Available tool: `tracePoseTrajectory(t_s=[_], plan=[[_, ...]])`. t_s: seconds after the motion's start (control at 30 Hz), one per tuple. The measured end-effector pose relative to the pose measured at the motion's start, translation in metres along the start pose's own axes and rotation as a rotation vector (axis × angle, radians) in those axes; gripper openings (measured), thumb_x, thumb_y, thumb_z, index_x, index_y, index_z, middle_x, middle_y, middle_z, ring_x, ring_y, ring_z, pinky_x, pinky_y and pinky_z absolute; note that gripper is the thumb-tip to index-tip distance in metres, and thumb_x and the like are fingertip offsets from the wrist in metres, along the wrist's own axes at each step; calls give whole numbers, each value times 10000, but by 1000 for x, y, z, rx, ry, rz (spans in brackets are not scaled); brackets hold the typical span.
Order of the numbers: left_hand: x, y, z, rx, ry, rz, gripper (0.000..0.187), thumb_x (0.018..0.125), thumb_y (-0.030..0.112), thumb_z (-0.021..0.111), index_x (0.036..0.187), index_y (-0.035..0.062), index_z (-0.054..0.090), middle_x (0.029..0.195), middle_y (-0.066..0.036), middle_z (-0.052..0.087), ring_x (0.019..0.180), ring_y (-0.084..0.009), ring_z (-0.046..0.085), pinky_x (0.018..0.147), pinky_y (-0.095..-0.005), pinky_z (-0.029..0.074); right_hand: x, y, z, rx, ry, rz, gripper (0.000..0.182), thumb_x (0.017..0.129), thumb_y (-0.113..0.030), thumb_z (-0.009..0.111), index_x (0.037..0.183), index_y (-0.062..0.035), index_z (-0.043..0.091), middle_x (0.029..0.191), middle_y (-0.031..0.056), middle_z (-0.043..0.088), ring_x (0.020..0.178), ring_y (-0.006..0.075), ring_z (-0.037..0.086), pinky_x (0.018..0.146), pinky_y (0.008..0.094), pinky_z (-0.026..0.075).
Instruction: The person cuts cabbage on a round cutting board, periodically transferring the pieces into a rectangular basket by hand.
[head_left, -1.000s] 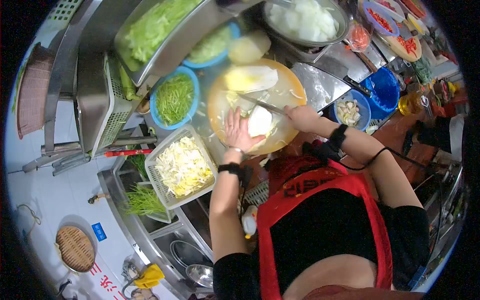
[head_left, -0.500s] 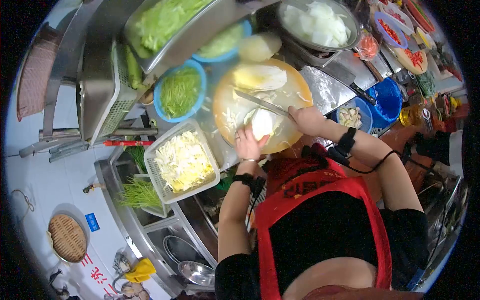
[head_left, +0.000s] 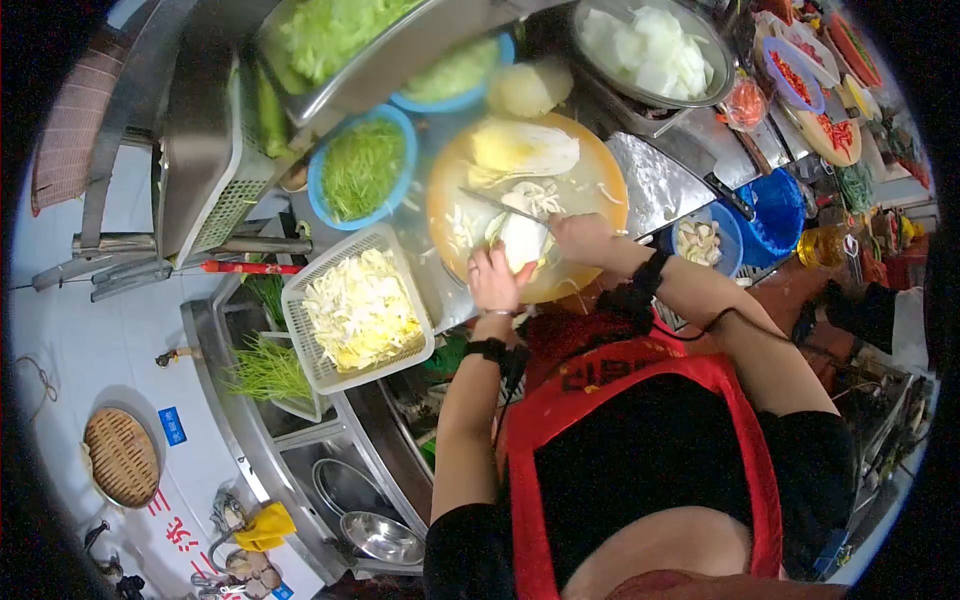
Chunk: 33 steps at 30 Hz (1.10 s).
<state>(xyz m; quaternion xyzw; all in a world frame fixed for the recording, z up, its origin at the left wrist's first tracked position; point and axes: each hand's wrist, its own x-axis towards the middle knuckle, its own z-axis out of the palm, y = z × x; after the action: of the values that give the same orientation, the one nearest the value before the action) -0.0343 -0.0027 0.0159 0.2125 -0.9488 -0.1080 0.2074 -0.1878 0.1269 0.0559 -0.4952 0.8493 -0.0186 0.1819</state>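
Grip of the right hand [head_left: 583, 241] is closed around a knife [head_left: 503, 207], and the fist hides the handle. The blade lies across the upper end of a white cabbage piece [head_left: 525, 241]; whether its edge bites in is hard to tell. The left hand [head_left: 493, 283] holds that piece between fingers and thumb, covering its lower end. The piece sits on a round, orange-rimmed board [head_left: 603, 172] on the counter [head_left: 437, 290], with pale shreds [head_left: 538, 195] and a larger cabbage portion [head_left: 530, 153] beyond the blade. Cut leaves [head_left: 360, 308] heap a white basket [head_left: 385, 373] on the left, hiding its floor. A metal tray [head_left: 345, 85] is cut off by the view's top edge, and a pale lump [head_left: 530, 88] near the board is too blurred to name
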Motion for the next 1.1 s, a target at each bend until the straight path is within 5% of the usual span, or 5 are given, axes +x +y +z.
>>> tracePoseTrajectory(t_s=[0.07,0.57,0.77,1.1], plan=[[-1,0,-1,-7,-2,10,638,637,456,702,1089,53,500,952,-198,473,912,-390,470,776,-454,410,7,5,12,1,188,-64,207,841,-212,449,931,-34,503,609,145,605,516,330,592,454,413,460],[1,0,1,-3,-21,-36,683,647,474,698,1129,41,481,990,-194,450,932,-401,455,789,-454,401,-13,-4,-33,134,35,29,249,817,-194,470,985,-13,498,747,176,631,679,318,635,587,420,493],[3,0,1,-5,-37,-63,651,645,503,675,1099,64,516,956,-176,470,947,-381,457,807,-443,408,6,-13,9,155,125,38,241,862,-262,452,919,-35,508,627,174,598,566,354,595,535,455,466],[-29,-7,-10,-161,61,120,526,722,289,682,1147,43,494,1175,-205,419,1088,-384,405,906,-444,359,-21,-13,-26,191,70,12,255,844,-202,445,1002,-12,509,769,172,634,683,332,625,585,422,490]])
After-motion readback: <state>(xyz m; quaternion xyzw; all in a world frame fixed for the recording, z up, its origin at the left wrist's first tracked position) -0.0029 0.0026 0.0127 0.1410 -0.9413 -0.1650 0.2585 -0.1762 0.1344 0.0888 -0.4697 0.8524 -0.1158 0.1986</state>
